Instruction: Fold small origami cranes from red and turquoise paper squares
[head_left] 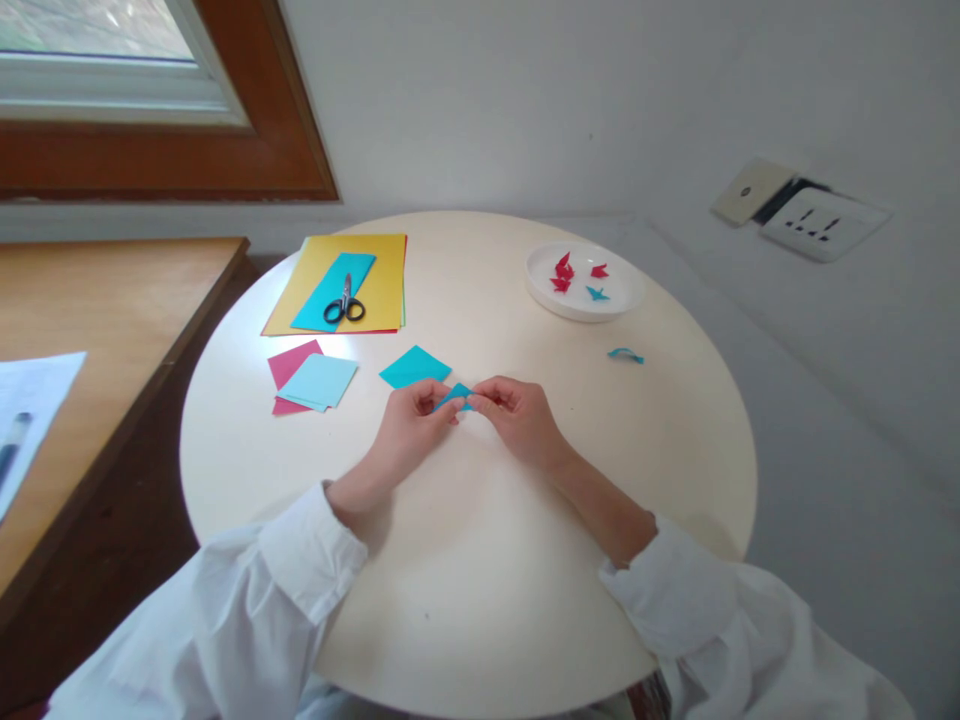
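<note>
A small folded piece of blue paper (460, 394) is pinched between my two hands, a little above the table's middle. My left hand (415, 420) grips its left side, thumb on top. On the right side, the thumb and fingers of my right hand (521, 415) close on its edge. Part of the paper is hidden behind the fingers. Just beyond my left hand lies a flat blue paper square (415, 367). Left of it, a light blue square (319, 381) rests on pink paper (292, 362).
On the round white table (480, 600), scissors (345, 302) lie on a blue strip (315, 302) over yellow sheets (375, 300). A white plate (585, 312) holds several small folded red and blue paper pieces. A curled blue scrap (625, 355) lies nearby. A wooden desk (135, 300) stands left.
</note>
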